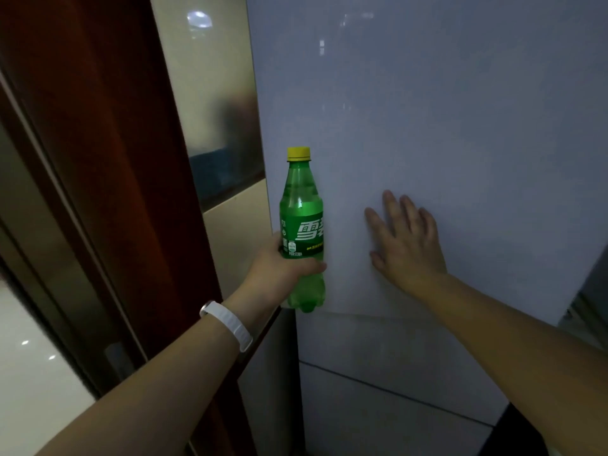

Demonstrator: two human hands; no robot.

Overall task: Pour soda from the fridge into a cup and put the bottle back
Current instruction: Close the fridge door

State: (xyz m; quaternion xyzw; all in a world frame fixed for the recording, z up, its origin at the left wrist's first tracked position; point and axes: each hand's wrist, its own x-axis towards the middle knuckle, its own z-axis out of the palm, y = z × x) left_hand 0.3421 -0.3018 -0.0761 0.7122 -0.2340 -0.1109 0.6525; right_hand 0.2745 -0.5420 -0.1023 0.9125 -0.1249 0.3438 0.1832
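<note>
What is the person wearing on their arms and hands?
Not much! Both forearms are bare, with no sleeves showing. The left hand has no glove, and just behind it sits a white wristband with a ridged strap. The right hand has no glove, ring or band that shows.

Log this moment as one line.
left hand: grips green soda bottle, capped, upright | right hand: flat on fridge door | cup: unseen
</note>
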